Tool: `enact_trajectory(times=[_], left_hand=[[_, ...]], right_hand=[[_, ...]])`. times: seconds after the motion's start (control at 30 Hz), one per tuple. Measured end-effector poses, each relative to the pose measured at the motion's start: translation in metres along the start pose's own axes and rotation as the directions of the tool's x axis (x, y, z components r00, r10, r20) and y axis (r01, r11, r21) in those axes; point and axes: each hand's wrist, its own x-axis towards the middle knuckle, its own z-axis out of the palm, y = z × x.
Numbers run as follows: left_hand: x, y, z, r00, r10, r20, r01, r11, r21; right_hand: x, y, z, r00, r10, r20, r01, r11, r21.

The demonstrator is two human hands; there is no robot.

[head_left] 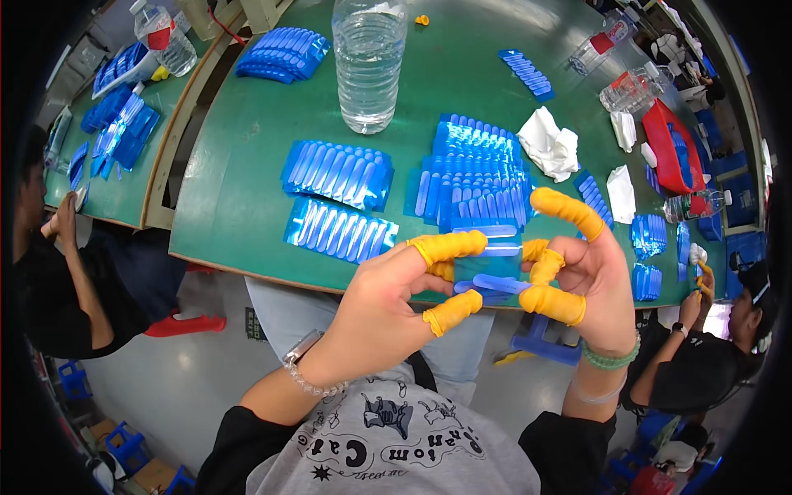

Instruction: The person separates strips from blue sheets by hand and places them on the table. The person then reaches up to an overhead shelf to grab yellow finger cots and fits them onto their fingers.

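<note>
Both my hands wear yellow finger cots and meet above the table's near edge. My left hand (371, 289) is closed on a small blue film sheet (487, 267) that carries pale blue oblong strips. Between the thumb and fingers of my right hand (598, 276) is one end of a blue oblong strip (502, 284); its index finger is raised. The strip's other end lies by my left thumb, and I cannot tell whether it is still attached to the sheet. Just beyond my hands lies a pile of similar strip-covered sheets (474, 177).
Two stacks of sheets (338, 175) lie left on the green table (239, 181), with another stack (283, 54) farther back. A water bottle (370, 70) stands beyond them. Crumpled white tissue (548, 144) and a red tray (672, 148) are to the right. People sit on both sides.
</note>
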Motion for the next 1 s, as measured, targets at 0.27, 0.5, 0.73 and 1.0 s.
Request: enact_trajectory(times=[0.27, 0.5, 0.73, 1.0], left_hand=[[0.000, 0.001, 0.003, 0.989, 0.144, 0.035, -0.143, 0.989, -0.034], [-0.001, 0.002, 0.006, 0.996, 0.086, -0.006, -0.087, 0.994, -0.062], [0.000, 0.006, 0.009, 0.998, 0.060, -0.027, -0.061, 0.998, -0.035], [0.003, -0.011, 0.014, 0.985, 0.108, -0.137, -0.119, 0.990, -0.081]], right_hand=[[0.009, -0.010, 0.005, 0.983, 0.181, 0.039, -0.185, 0.974, 0.134], [0.010, -0.011, 0.007, 0.983, 0.185, 0.015, -0.186, 0.979, 0.081], [0.009, -0.010, 0.007, 0.987, 0.159, -0.006, -0.158, 0.986, 0.054], [0.007, -0.006, 0.008, 0.993, 0.114, -0.022, -0.115, 0.992, -0.049]])
